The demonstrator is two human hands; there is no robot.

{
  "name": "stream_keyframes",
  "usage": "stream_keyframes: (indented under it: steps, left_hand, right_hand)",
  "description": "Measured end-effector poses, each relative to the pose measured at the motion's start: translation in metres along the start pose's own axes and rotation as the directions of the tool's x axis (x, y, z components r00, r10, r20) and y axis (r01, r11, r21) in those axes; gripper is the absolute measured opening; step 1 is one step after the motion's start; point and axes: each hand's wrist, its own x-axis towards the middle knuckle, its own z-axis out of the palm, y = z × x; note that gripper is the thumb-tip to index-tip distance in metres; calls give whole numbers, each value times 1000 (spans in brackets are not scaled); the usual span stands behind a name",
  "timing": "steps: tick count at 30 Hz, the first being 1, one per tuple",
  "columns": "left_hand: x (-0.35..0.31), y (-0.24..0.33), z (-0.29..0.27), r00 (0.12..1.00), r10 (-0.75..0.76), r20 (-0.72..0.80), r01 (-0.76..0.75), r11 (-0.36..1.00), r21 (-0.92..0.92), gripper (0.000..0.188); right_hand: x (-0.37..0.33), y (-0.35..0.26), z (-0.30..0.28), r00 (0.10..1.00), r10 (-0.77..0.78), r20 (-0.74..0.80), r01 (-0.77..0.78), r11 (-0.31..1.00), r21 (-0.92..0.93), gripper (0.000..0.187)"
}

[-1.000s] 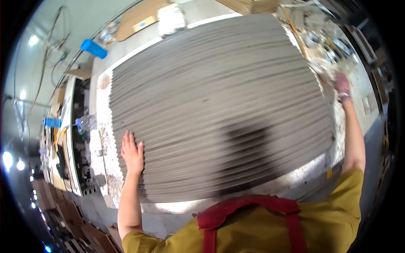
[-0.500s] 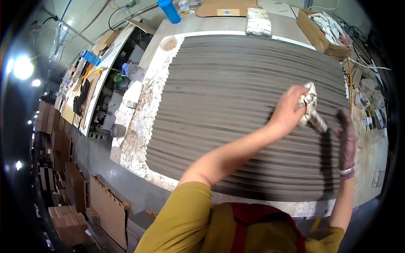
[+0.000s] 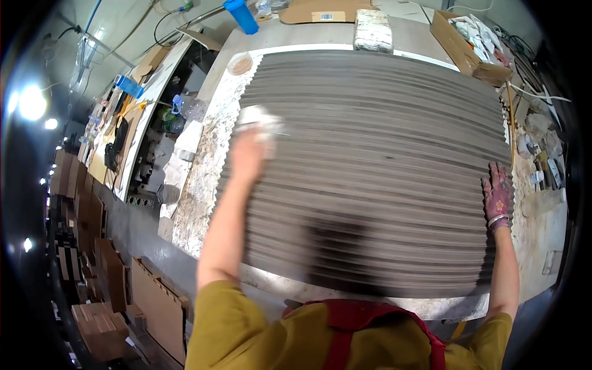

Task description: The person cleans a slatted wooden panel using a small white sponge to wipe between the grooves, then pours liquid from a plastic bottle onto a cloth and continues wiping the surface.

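Note:
A large ribbed grey-brown panel [image 3: 376, 135] covers most of the table before me. Near its left edge my bare left hand [image 3: 248, 153] is closed on a crumpled white rag [image 3: 262, 121], pressed to or just over the ribs. Hand and rag are smeared by motion. My right hand [image 3: 497, 194], in a pinkish-purple glove, lies flat with fingers stretched at the panel's right edge. A small dark mark [image 3: 388, 157] shows on the panel between the two hands.
Beyond the panel stand a white-topped block [image 3: 374, 29], a blue cup [image 3: 242, 16] and a cardboard box [image 3: 459, 46] of rags. A round shallow dish [image 3: 240, 63] sits at the far left corner. Bottles and clutter fill a shelf on the left; small tools line the right side.
My left hand has swept the rag from the panel's right part across to its left edge. My right hand, raised and blurred before, now rests flat on the right edge.

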Motion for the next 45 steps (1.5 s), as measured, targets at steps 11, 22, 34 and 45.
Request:
stream_keyframes:
  steps: [11, 22, 34, 45]
  left_hand:
    - [37, 240, 92, 782, 619, 69, -599, 778, -188, 49]
    - [92, 5, 18, 999, -44, -27, 45, 998, 32, 42]
    - [136, 259, 134, 787, 609, 104, -594, 792, -142, 52]
    - [195, -58, 73, 929, 208, -305, -121, 952, 282, 40]
  right_hand:
    - [6, -3, -1, 996, 75, -39, -71, 994, 81, 50]
    - [-1, -4, -8, 996, 81, -23, -78, 992, 103, 50]
    - [9, -16, -16, 995, 102, 12, -102, 978, 184, 49]
    - [5, -13, -8, 997, 63, -43, -59, 993, 102, 47]
